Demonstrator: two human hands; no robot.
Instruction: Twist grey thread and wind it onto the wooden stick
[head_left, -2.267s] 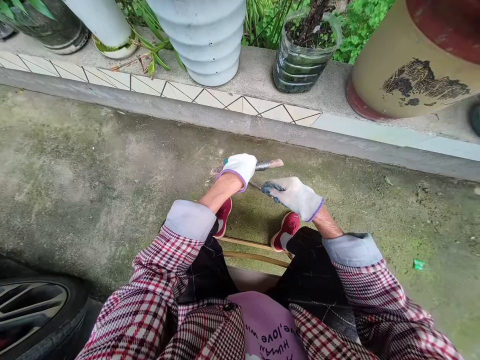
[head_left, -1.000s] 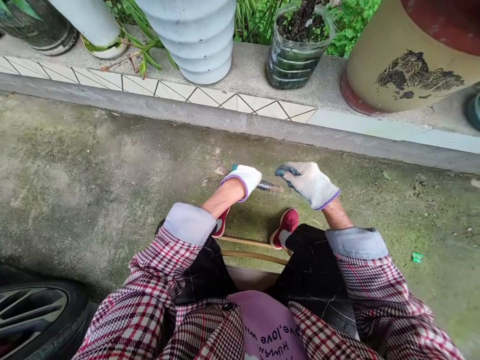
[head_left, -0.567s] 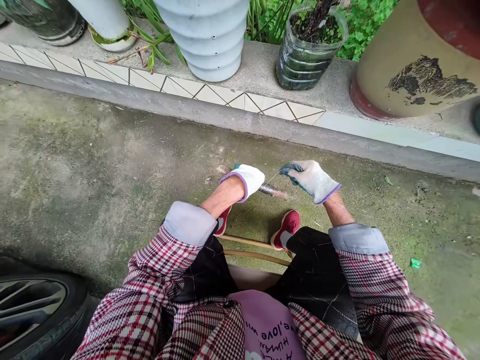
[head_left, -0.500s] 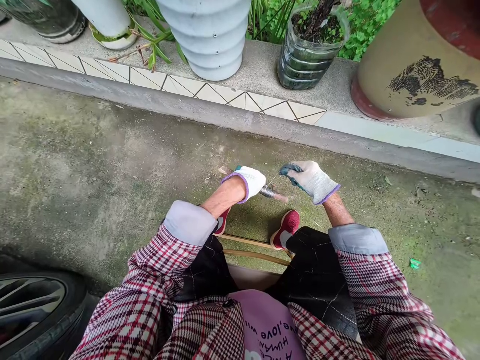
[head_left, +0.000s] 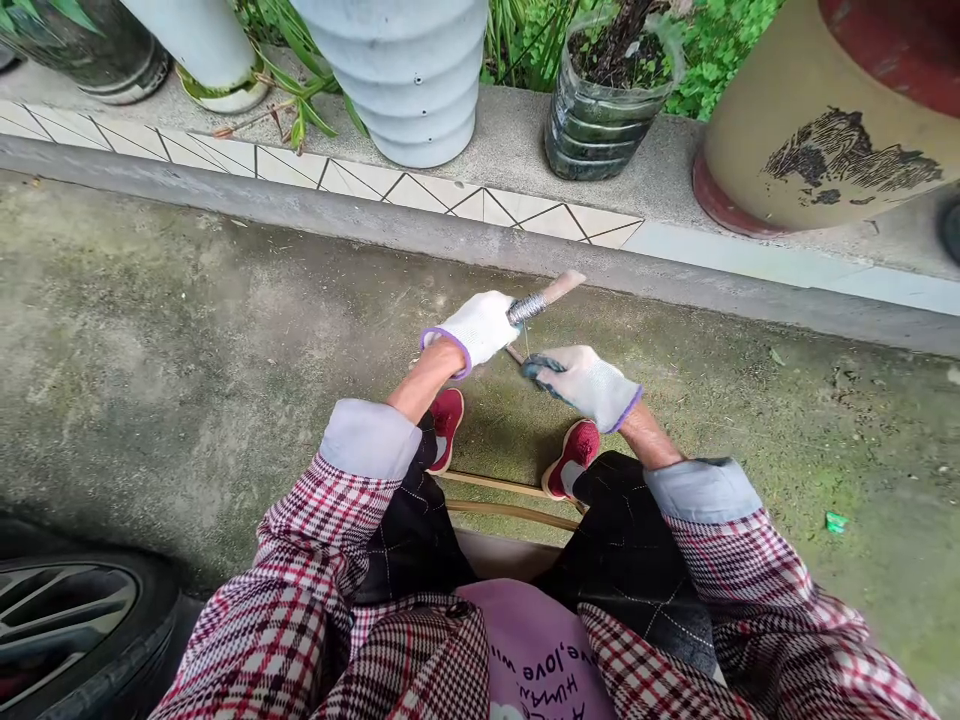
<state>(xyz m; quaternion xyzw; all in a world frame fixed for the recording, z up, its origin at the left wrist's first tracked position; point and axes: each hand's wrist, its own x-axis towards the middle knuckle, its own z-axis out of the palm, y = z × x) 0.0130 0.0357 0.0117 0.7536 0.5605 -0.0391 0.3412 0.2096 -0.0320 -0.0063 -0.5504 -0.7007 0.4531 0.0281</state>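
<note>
My left hand (head_left: 480,328), in a white knit glove with a purple cuff, is closed around a wooden stick (head_left: 564,287). Thin silvery wire (head_left: 527,308) is wound in a tight coil around the stick beside my fist. The stick's bare end points up and to the right. A strand runs down from the coil to my right hand (head_left: 589,385), gloved in white with dark green fingertips and pinched on that strand. A short brownish piece shows between the hands; whether it belongs to the stick I cannot tell. The glove hides the stick's gripped part.
Ahead runs a tile-edged concrete ledge (head_left: 510,130) bearing a ribbed white pot (head_left: 405,80), a cut plastic bottle planter (head_left: 600,125) and a large tan pot (head_left: 817,130). A car wheel (head_left: 75,620) stands at lower left. My red shoes (head_left: 574,455) flank wooden bars (head_left: 502,485).
My left hand has tilted the stick from pointing down-right to up-right and lifted it slightly away from me. My right hand has moved left and a little nearer me, below the coil.
</note>
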